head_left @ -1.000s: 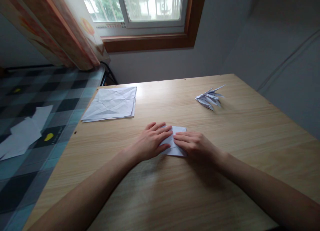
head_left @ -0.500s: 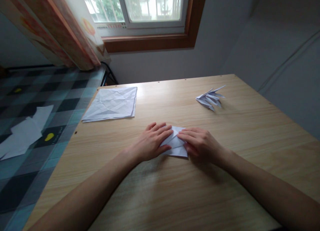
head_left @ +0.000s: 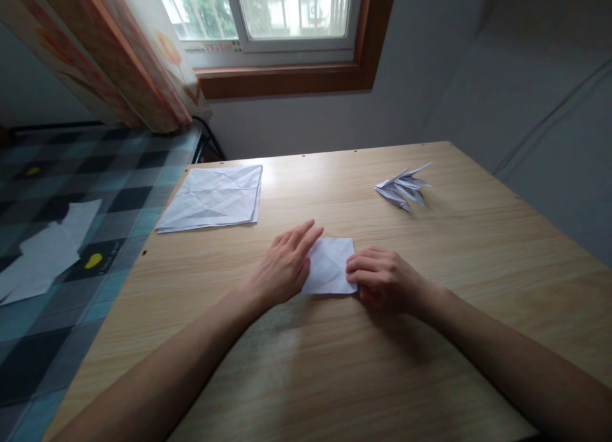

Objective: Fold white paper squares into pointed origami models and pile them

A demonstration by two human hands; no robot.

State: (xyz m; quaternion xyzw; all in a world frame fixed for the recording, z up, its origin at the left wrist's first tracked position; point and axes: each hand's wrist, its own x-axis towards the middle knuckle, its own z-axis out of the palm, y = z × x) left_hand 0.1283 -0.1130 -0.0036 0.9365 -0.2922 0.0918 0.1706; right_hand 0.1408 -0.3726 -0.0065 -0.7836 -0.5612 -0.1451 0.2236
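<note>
A small white folded paper square (head_left: 329, 265) lies flat on the wooden table (head_left: 335, 365), between my two hands. My left hand (head_left: 285, 263) rests on its left edge with the fingers stretched out and pointing away from me. My right hand (head_left: 382, 277) is at the paper's right edge, fingers curled and pinched on that edge.
A stack of creased white paper sheets (head_left: 213, 197) sits at the table's back left. A folded paper figure (head_left: 402, 187) lies at the back right. Left of the table is a checked bed cover (head_left: 57, 238) with loose white paper (head_left: 45, 249). A window and curtain stand behind.
The paper's folded flap has been laid open, so it now lies as a flat square. My left fingers slid off to its left edge and my right hand drew back to its right edge.
</note>
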